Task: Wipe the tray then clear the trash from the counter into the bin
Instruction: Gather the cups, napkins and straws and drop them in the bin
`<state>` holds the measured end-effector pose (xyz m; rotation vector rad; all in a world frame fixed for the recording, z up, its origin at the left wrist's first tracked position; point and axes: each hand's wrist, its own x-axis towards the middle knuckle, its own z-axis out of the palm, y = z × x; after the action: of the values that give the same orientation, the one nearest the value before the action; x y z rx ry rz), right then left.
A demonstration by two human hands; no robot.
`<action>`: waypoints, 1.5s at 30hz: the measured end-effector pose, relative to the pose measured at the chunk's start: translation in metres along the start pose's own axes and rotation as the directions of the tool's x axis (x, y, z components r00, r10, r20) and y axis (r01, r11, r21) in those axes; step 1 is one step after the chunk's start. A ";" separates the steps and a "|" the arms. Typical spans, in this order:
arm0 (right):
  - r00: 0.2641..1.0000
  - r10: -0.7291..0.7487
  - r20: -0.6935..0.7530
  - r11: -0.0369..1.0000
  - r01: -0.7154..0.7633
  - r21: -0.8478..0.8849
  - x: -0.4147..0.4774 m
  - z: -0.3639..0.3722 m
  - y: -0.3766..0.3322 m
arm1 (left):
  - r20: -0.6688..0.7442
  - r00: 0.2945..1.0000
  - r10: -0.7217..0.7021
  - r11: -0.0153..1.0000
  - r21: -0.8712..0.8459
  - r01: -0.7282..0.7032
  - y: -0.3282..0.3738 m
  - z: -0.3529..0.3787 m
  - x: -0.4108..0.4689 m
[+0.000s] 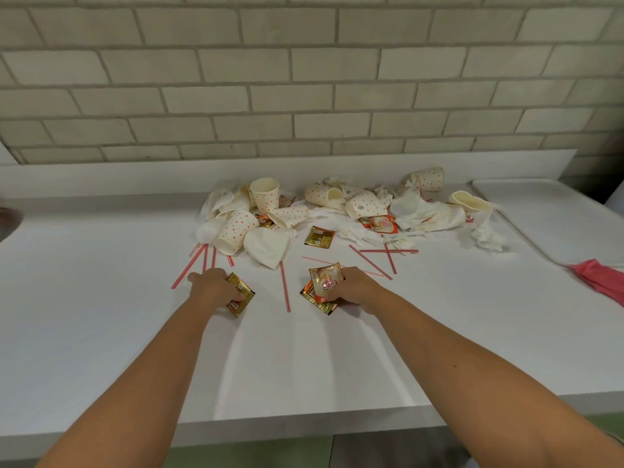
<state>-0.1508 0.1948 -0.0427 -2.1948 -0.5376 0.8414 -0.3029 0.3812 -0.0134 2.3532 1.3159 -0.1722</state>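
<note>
Left hand [212, 285] pinched a gold packet [240, 294]; right hand [354, 287] gripped several packets [324, 287]. Trash pile [337, 211] lay on counter [101, 298] by the wall. Tray [547, 214] sat far right, pink cloth [604, 282] at its near edge.

My left hand [212, 285] grips a packet [240, 293] down on the counter [101, 298]. To its right, my right hand [354, 287] holds a bundle of packets [324, 285]. One straw [285, 288] lies between my hands. Beyond both hands, toward the wall [304, 79], sits a heap of cups and napkins [364, 204], with a loose packet [319, 237] just before it. More straws [189, 268] lie beyond my left hand, and crossed straws [388, 256] beyond my right. Far to the right of my right hand lies the tray [553, 217], with a cloth [601, 282] at its near edge.
</note>
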 end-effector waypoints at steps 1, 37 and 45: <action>1.000 0.008 0.010 1.000 -0.009 0.024 -0.002 -0.004 0.002 | -0.018 1.000 0.019 0.999 -0.029 -0.020 0.005 0.000 -0.006; 0.701 0.694 -0.164 0.684 -0.713 -0.154 -0.258 -0.223 0.318 | 0.489 0.372 0.789 0.578 -0.386 -0.719 0.301 0.287 -0.314; 0.743 0.657 -0.130 0.732 -0.669 -0.126 -0.244 -0.225 0.320 | 0.436 0.396 0.808 0.558 -0.353 -0.751 0.317 0.288 -0.310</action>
<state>-0.1253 -0.2652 -0.0616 -2.6000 0.2756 1.0913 -0.1763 -0.1281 -0.0753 2.2920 -0.1543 -0.4368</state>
